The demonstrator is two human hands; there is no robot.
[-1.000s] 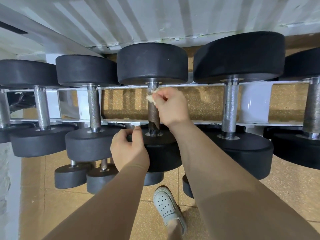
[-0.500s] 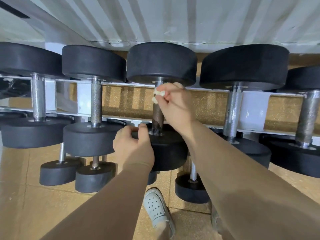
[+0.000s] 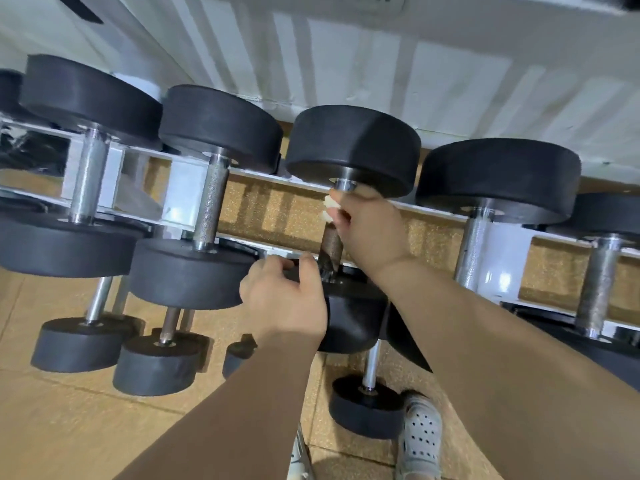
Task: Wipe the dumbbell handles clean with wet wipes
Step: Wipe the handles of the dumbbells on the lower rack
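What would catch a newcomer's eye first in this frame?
Mid-frame, the right hand grips a white wet wipe around the top of a dark brown dumbbell handle. Just below, the left hand holds that dumbbell's near head. Around them, a row of black dumbbells lies across a white rack, with smaller ones lower down.

This is a gym weight area. Black dumbbells (image 3: 221, 129) line a white rack (image 3: 183, 199) from 9 to 3 o'clock. Speckled tan flooring (image 3: 69, 427) shows at 7 o'clock.
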